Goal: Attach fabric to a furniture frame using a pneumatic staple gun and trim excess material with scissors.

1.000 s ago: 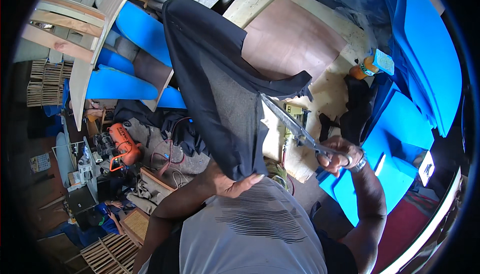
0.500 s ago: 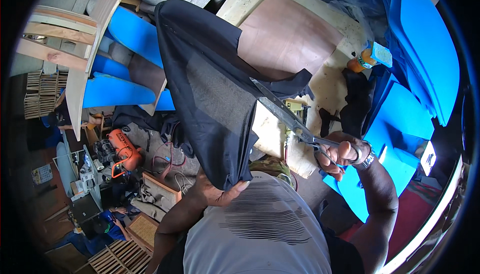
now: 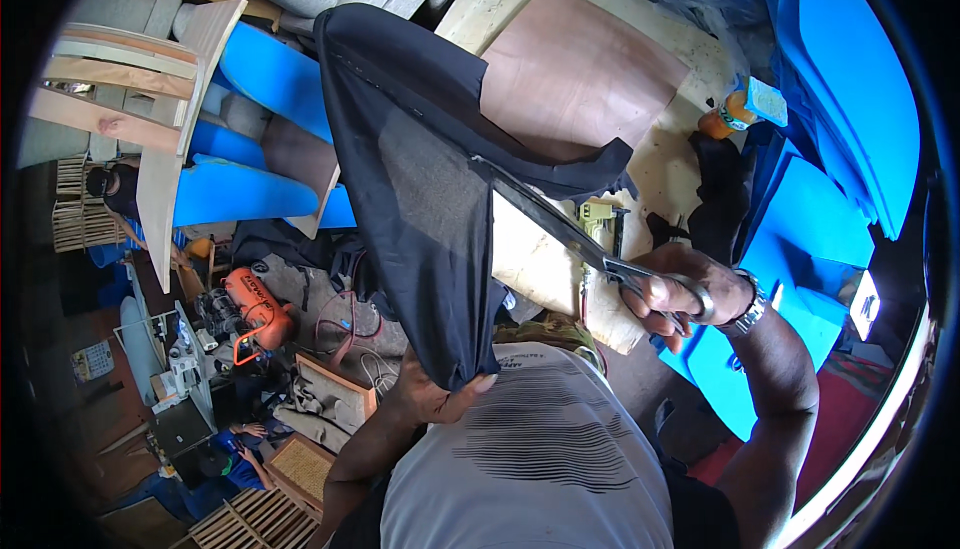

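Just past six o'clock in our view, here's the left hand (image 3: 445, 397), pinching the bottom corner of the black cloth (image 3: 430, 189), and we follow that cloth's long line away, up between eleven and twelve. Over between three and four, the right hand (image 3: 690, 294) is wrapped round the handles of the scissors (image 3: 555, 223), and look at the slant: the blades run from that hand toward ten, tips right at the cloth's right-hand edge. So we have a crossing, blades over the long line rather than along it. The left hand is the nearer one, right on the cloth; the right stands off. Above the blades a flap stretches toward three, and a brown sheet (image 3: 580, 69) lies at one. Whether the blades are parted, we can't quite tell from here.
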Available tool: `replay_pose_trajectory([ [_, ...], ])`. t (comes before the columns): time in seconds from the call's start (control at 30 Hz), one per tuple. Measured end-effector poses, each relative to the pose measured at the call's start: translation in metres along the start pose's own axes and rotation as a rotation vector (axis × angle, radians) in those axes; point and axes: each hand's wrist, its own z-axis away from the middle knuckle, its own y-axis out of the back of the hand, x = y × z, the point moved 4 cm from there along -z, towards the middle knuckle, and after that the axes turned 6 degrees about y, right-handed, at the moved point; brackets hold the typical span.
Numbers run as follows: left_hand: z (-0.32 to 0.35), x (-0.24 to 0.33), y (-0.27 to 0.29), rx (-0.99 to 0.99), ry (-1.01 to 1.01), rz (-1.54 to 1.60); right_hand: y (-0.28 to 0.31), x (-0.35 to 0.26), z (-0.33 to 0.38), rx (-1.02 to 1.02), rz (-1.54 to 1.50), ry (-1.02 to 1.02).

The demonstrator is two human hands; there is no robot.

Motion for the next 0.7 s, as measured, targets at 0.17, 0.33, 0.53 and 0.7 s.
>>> replay_pose_trajectory([
  [0.17, 0.031, -0.01, 0.002, -0.051, 0.214, 0.196, -0.024, -0.025, -0.035, 0.179, 0.085, -0.085],
  [0.33, 0.057, -0.022, 0.017, -0.072, 0.406, 0.39, -0.028, -0.031, -0.078, 0.254, 0.14, -0.083],
  [0.53, 0.077, -0.053, 0.05, 0.093, 0.754, 0.751, -0.059, -0.042, -0.119, 0.321, 0.219, -0.116],
  [0.7, 0.108, -0.107, 0.053, -0.105, 0.51, 0.532, -0.078, -0.06, -0.162, 0.425, 0.324, -0.112],
])
